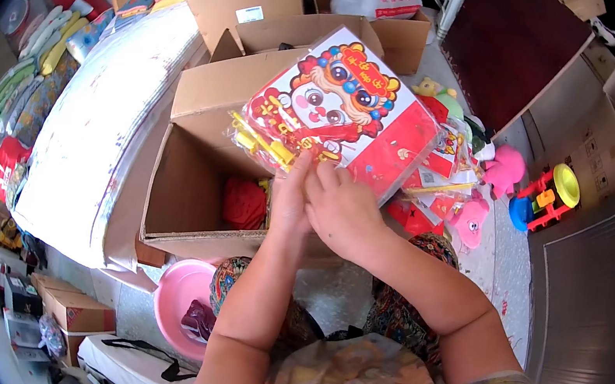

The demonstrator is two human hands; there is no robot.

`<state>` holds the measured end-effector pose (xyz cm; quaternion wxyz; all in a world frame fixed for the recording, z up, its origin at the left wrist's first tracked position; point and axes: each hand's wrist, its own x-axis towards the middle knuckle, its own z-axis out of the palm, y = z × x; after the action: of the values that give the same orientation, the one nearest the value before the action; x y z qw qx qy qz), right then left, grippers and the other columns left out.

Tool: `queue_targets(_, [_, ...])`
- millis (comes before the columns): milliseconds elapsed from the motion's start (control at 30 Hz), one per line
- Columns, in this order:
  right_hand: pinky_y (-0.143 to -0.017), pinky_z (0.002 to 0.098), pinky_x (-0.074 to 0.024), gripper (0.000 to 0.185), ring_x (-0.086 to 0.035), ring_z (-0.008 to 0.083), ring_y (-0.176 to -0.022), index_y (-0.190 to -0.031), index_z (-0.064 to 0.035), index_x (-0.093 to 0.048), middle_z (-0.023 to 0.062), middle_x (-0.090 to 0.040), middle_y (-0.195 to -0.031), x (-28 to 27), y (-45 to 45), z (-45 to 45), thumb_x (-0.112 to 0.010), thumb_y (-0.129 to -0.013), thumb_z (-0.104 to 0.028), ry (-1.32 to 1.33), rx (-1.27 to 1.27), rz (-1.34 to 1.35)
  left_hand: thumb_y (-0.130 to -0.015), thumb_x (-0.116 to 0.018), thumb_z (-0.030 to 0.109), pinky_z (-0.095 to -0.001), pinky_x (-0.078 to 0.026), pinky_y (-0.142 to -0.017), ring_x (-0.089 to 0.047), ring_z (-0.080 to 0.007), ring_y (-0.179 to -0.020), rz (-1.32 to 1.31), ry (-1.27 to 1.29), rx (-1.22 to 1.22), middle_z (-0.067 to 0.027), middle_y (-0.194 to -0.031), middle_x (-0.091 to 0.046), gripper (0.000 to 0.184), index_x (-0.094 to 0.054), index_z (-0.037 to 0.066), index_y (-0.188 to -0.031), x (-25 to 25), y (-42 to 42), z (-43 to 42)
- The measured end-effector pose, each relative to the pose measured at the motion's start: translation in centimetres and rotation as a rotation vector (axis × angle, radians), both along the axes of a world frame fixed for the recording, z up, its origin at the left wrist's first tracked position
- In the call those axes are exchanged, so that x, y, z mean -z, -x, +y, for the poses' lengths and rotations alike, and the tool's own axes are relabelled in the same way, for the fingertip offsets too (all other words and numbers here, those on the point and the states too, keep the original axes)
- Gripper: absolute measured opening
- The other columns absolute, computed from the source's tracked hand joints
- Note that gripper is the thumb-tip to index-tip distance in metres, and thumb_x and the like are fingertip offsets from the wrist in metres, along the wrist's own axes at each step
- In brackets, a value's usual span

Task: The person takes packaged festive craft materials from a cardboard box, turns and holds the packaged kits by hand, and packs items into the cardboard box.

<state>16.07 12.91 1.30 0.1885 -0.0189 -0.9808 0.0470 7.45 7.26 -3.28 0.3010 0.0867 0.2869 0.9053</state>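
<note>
The left hand (pixel 294 194) and right hand (pixel 342 206), fingers closed, pinch the lower edge of the plastic-wrapped lion-face decoration packet (pixel 343 107) at twelve o'clock, over the open cardboard box (pixel 198 184), so its slick, top-heavy sleeve could slip or tip.

Pink basin (pixel 173 300), white mattress (pixel 101 92), 2 pink plush toys (pixel 505 171), yellow-red-blue toy (pixel 546 200)
</note>
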Motion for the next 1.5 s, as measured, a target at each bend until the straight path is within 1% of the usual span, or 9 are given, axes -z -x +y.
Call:
queue_targets(200, [-0.061,0.0330,-0.0441,0.038,-0.049,0.0230,-0.081,-0.097,0.0020,-0.049,0.0093,-0.046,-0.087,1.3,1.1,0.3,-0.057,-0.067,-0.021,-0.082,-0.035,0.025,-0.083,-0.049,0.014,-0.0286,-0.047,-0.067,-0.056,-0.0158,-0.077,-0.146,0.094,0.052,-0.0070,-0.084,-0.058,0.016,-0.052,0.003,-0.094,0.7,1.1,-0.5])
queue_targets(467, [-0.065,0.0332,-0.0430,0.025,-0.052,0.0259,-0.082,-0.089,-0.0044,-0.056,0.0115,-0.051,-0.088,-0.8,-1.6,4.5,-0.057,-0.073,-0.024,0.342,-0.267,0.140,-0.083,-0.044,0.015,-0.0392,-0.045,-0.081,-0.054,-0.0258,-0.093,-0.186,0.169,0.029,-0.0148,-0.102,-0.053,0.029,-0.043,0.000,-0.108,0.6,1.9,-1.2])
queue_targets(667, [-0.058,0.0321,-0.0428,0.013,-0.054,0.0222,-0.067,-0.071,-0.0011,-0.055,0.0111,-0.054,-0.070,6.2,-3.5,16.3,-0.053,-0.075,-0.014,0.866,0.255,0.571,-0.083,-0.046,0.015,-0.0451,-0.040,-0.087,-0.050,-0.0280,-0.100,-0.205,0.236,-0.165,-0.0156,-0.109,-0.049,0.035,-0.038,0.000,-0.113,-0.3,3.0,-2.2])
queue_targets(800, [-0.077,0.0300,-0.0446,0.021,-0.053,0.0208,-0.087,-0.099,0.0003,-0.050,0.0108,-0.054,-0.095,18.1,-6.0,25.1,-0.047,-0.080,-0.007,1.732,0.834,0.480,-0.081,-0.048,0.015,-0.0431,-0.040,-0.088,-0.050,-0.0269,-0.100,-0.179,0.184,-0.112,-0.0140,-0.109,-0.050,0.035,-0.039,0.001,-0.113,-0.4,3.2,-2.6])
queue_targets(1033, [-0.089,0.0384,-0.0408,0.029,-0.047,0.0270,-0.101,-0.106,0.0001,-0.043,0.0162,-0.048,-0.107,26.7,-3.0,28.4,-0.049,-0.079,-0.008,2.241,0.899,0.794,-0.079,-0.050,0.013,-0.0435,-0.041,-0.087,-0.051,-0.0269,-0.100,-0.195,0.215,-0.096,-0.0148,-0.110,-0.050,0.040,-0.038,0.003,-0.115,0.4,3.6,-2.7])
queue_targets(1233, [-0.082,0.0336,-0.0425,0.022,-0.049,0.0229,-0.097,-0.100,-0.0036,-0.047,0.0095,-0.050,-0.098,27.2,0.0,30.4,-0.050,-0.080,-0.012,2.362,1.182,1.070,-0.079,-0.050,0.014,-0.0471,-0.039,-0.088,-0.050,-0.0297,-0.102,-0.225,0.169,-0.056,-0.0169,-0.112,-0.049,0.043,-0.036,0.002,-0.117,0.0,3.2,-2.0])
queue_targets(1300, [-0.069,0.0292,-0.0435,0.013,-0.053,0.0185,-0.078,-0.091,-0.0059,-0.051,0.0061,-0.053,-0.083,27.1,0.5,30.7,-0.051,-0.080,-0.014,2.357,1.221,1.254,-0.079,-0.050,0.015,-0.0474,-0.039,-0.088,-0.049,-0.0297,-0.103,-0.226,0.182,-0.051,-0.0171,-0.113,-0.049,0.043,-0.036,0.002,-0.117,-0.1,3.2,-2.0])
queue_targets(1433, [-0.060,0.0292,-0.0439,0.020,-0.053,0.0183,-0.074,-0.091,-0.0008,-0.052,0.0075,-0.054,-0.083,27.3,0.6,31.6,-0.055,-0.077,-0.015,2.287,1.343,1.227,-0.080,-0.049,0.016,-0.0485,-0.040,-0.087,-0.049,-0.0298,-0.103,-0.250,0.179,-0.014,-0.0175,-0.114,-0.048,0.042,-0.036,0.002,-0.118,-0.5,3.0,-1.7])
queue_targets(1500, [-0.049,0.0268,-0.0417,0.013,-0.047,0.0143,-0.054,-0.076,-0.0067,-0.053,0.0048,-0.051,-0.065,28.6,0.1,32.7,-0.057,-0.078,-0.019,2.234,1.357,1.110,-0.080,-0.048,0.016,-0.0489,-0.041,-0.086,-0.050,-0.0299,-0.103,-0.268,0.162,-0.013,-0.0174,-0.113,-0.049,0.041,-0.036,0.003,-0.117,-0.6,2.8,-1.6])
